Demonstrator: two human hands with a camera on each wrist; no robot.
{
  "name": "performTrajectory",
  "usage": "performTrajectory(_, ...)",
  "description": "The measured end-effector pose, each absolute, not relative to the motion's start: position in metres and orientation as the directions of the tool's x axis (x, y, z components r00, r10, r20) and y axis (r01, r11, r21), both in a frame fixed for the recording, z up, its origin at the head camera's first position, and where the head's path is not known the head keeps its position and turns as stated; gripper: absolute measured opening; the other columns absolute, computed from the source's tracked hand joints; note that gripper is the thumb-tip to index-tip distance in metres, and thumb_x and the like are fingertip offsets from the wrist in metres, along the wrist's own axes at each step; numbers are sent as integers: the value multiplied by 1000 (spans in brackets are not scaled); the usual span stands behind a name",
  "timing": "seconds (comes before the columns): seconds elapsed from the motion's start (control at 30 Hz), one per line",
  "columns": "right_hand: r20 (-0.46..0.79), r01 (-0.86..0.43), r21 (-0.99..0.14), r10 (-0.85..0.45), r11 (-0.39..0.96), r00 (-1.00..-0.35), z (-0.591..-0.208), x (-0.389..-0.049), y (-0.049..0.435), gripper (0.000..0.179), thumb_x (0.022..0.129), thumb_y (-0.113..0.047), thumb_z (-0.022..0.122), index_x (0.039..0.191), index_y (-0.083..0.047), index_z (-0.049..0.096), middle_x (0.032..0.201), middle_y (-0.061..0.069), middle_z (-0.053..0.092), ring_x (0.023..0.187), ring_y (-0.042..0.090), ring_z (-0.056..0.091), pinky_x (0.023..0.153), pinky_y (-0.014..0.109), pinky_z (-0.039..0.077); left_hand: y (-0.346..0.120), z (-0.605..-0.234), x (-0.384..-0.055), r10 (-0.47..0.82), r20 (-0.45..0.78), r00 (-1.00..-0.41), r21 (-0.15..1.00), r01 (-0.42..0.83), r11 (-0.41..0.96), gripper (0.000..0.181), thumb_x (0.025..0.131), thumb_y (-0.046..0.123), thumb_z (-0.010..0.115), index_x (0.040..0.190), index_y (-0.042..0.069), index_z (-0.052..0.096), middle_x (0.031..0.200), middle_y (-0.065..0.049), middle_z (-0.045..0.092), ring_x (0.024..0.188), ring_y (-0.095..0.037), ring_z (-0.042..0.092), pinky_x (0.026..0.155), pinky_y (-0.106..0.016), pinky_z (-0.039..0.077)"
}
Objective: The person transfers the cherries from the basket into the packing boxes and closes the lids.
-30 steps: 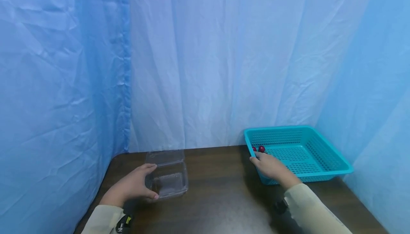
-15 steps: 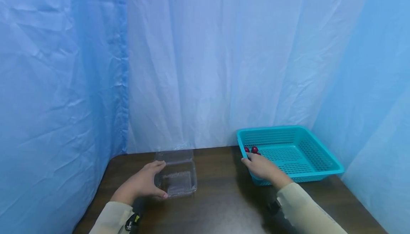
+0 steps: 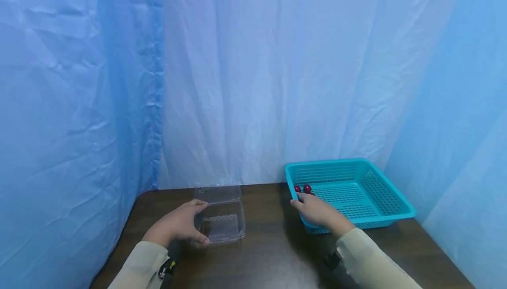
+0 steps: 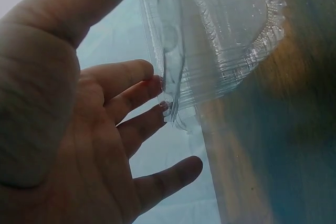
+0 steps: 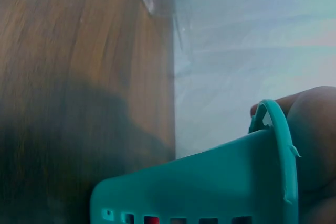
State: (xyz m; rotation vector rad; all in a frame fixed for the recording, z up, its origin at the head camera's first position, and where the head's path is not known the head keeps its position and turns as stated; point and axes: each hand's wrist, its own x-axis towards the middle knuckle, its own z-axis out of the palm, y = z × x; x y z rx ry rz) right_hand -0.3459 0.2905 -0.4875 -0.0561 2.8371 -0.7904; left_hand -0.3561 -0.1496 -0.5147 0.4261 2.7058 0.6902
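Note:
A clear plastic clamshell box [image 3: 222, 225] lies on the table at left, its lid [image 3: 218, 193] folded back toward the curtain. My left hand [image 3: 180, 224] spans the box's left side, thumb at the near corner and fingers at the far one. In the left wrist view, fingertips [image 4: 156, 82] meet the clear rim. At right, my right hand [image 3: 317, 210] grips the left rim of a turquoise plastic basket [image 3: 386, 185]. Several dark red cherries [image 3: 307, 188] lie in the basket's left end, partly hidden by that hand. The right wrist view shows the basket's rim [image 5: 286, 156] against the hand.
The dark wooden table [image 3: 261, 254] extends between box and basket. A pale blue curtain [image 3: 253, 82] hangs along its back edge, with more blue cloth [image 3: 59, 126] on the left and on the right [image 3: 467, 139].
The basket has slid left with my right hand on its rim. My left hand and the clear box shifted right at first, then stayed nearly still.

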Motion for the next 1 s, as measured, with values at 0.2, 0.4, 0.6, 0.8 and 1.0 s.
performTrajectory(0.2, -146, -36, -497, -125, 867, -981, -512, -365, 299, 87, 112, -69, 57, 173, -7, 47, 168, 22, 60, 153, 49, 59, 117, 77, 54, -142, -515, -360, 355, -233, -905, 500, 202, 842, 125, 73, 52, 108, 174, 13, 46, 182, -16, 41, 165, -52, 41, 123, -76, 47)
performTrajectory(0.4, -183, 38, -505, -64, 862, -981, -483, -344, 285, 79, 113, -54, 64, 171, -3, 48, 165, 26, 61, 151, 53, 59, 116, 79, 53, -134, -515, -359, 358, -233, -904, 511, 200, 836, 124, 72, 49, 109, 174, 12, 47, 180, -16, 42, 164, -51, 43, 123, -75, 48)
performTrajectory(0.6, -149, -4, -456, -81, 890, -985, -464, -334, 285, 73, 114, -52, 64, 165, -1, 56, 148, 23, 73, 131, 45, 73, 106, 67, 64, -127, -511, -358, 344, -239, -908, 497, 191, 847, 123, 72, 48, 109, 173, 13, 48, 180, -16, 43, 163, -51, 44, 122, -75, 49)
performTrajectory(0.8, -146, -74, -386, -140, 920, -979, -427, -336, 297, 61, 109, -45, 75, 154, -4, 68, 124, 18, 81, 107, 36, 78, 93, 58, 68, -121, -507, -359, 324, -259, -910, 465, 177, 868, 124, 70, 47, 110, 172, 13, 49, 178, -15, 45, 161, -49, 48, 119, -74, 52)
performTrajectory(1.0, -180, -76, -364, -151, 928, -972, -389, -355, 308, 58, 109, -43, 75, 152, -6, 69, 148, 22, 74, 111, 30, 80, 101, 59, 68, -118, -504, -358, 310, -264, -913, 442, 171, 880, 124, 68, 45, 111, 171, 12, 51, 176, -16, 48, 158, -49, 52, 118, -73, 53)
